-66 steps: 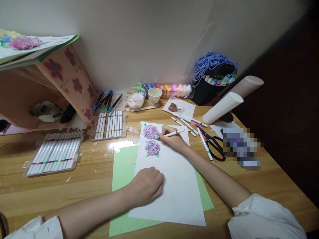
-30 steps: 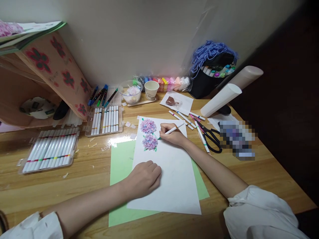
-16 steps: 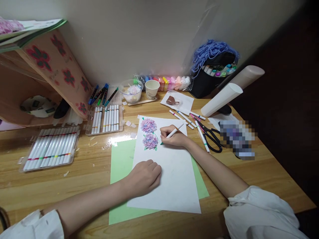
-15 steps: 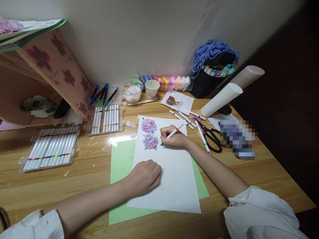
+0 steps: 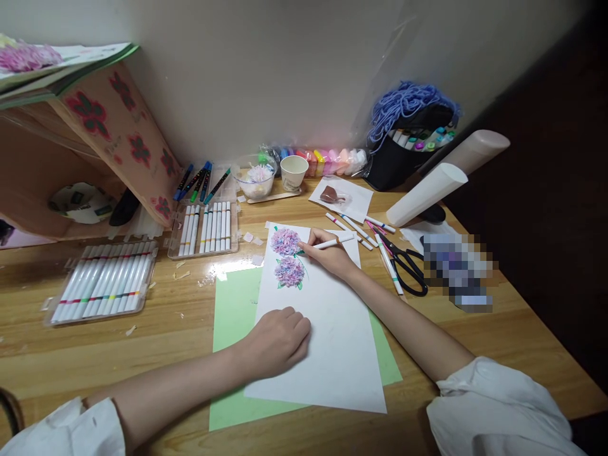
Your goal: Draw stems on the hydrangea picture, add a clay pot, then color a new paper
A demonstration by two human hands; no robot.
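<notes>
My right hand [image 5: 332,256] pinches a white marker [image 5: 335,242], its tip at the lower right edge of the upper pink-purple flower [image 5: 285,241]. Below that sits a second ruffled flower [image 5: 289,272], with green leaves drawn around it and a thin green curve to its right. Both are on a white sheet of paper [image 5: 332,354], which overlaps a light green sheet [image 5: 232,316]. Curled into a loose fist, my left hand [image 5: 280,342] rests on the white paper's left side, below the flowers.
Marker cases [image 5: 102,278] lie at left beside a decorated box [image 5: 128,133]. A bowl [image 5: 256,180] and paper cup [image 5: 294,172] stand behind the sheet. At right are loose markers [image 5: 349,231], black scissors [image 5: 408,266], a paper tube [image 5: 427,193] and a black pen holder [image 5: 396,158].
My right hand has moved up with the marker, from beside the lower flower to the upper flower's edge. The marker lies flatter. My left hand stays on the paper; the view shifts slightly.
</notes>
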